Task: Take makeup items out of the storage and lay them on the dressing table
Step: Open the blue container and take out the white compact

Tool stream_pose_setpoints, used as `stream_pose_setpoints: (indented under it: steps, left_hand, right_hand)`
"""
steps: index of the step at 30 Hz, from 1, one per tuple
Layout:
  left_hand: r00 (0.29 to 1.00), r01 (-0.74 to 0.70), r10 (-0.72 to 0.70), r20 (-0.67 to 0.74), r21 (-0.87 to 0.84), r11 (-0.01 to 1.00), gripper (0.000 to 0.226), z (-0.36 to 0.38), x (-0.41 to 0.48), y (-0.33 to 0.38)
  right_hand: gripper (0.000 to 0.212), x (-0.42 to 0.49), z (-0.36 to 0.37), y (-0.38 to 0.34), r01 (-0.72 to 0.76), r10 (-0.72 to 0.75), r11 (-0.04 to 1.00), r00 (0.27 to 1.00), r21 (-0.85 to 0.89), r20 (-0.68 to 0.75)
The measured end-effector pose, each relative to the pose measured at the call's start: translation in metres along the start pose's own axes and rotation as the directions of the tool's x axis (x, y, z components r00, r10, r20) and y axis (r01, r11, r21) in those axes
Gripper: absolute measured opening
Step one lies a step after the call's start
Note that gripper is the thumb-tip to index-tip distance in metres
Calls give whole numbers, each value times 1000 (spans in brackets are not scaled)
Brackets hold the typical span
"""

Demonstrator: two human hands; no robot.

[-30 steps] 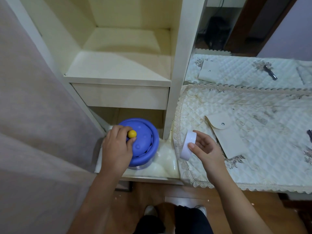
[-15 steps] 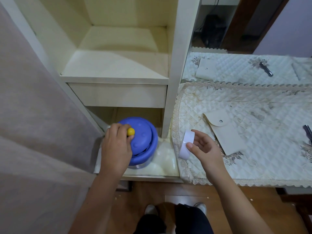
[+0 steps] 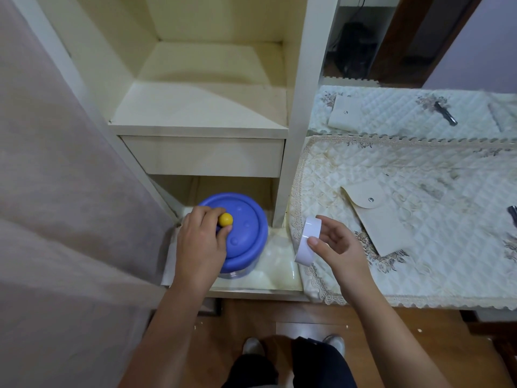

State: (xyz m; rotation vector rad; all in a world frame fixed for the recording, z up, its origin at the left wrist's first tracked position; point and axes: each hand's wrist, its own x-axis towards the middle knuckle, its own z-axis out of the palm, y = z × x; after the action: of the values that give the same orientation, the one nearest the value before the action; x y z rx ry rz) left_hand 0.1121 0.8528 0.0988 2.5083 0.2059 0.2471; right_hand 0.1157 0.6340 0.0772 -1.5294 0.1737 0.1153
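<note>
A clear round container with a blue lid (image 3: 246,233) stands on the low shelf of the cream storage unit (image 3: 204,130). My left hand (image 3: 200,242) rests on the lid, fingers pinching the stem under its yellow knob (image 3: 225,219). My right hand (image 3: 334,245) holds a round white compact (image 3: 307,245) on edge between thumb and fingers, just above the left border of the quilted dressing table cover (image 3: 419,247). A cream snap pouch (image 3: 377,217) lies on the cover to the right of that hand.
A mirror (image 3: 419,107) behind the table reflects the pouch and a dark tube. A dark item (image 3: 513,215) lies at the cover's right edge. A grey curtain (image 3: 56,191) hangs at the left. A closed drawer (image 3: 204,155) sits above the container. My feet stand on wooden floor below.
Hardly any movement: both hands keep their grips and places; only the head view shifts slightly.
</note>
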Motion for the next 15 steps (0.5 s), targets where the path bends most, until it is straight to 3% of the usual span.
stream_pose_setpoints:
  steps: [4, 8, 11, 15]
  left_hand:
    - [997, -35, 34, -62, -27, 999, 32, -3, -6, 3]
    - [963, -234, 199, -184, -195, 953, 23, 0, -24, 27]
    - [950, -308, 307, -53, -308, 900, 20, 18, -39, 53]
    - [934, -165, 281, 219, -433, 886, 20, 57, -42, 78]
  right_hand:
    - [42, -2, -3, -1, -3, 3, 1000, 1000, -27, -7]
    - [42, -8, -22, -2, -23, 18, 997, 998, -72, -59]
    - [41, -16, -50, 0, -71, 56, 992, 988, -104, -147]
    - [39, -30, -97, 5, -151, 118, 985, 943, -85, -312]
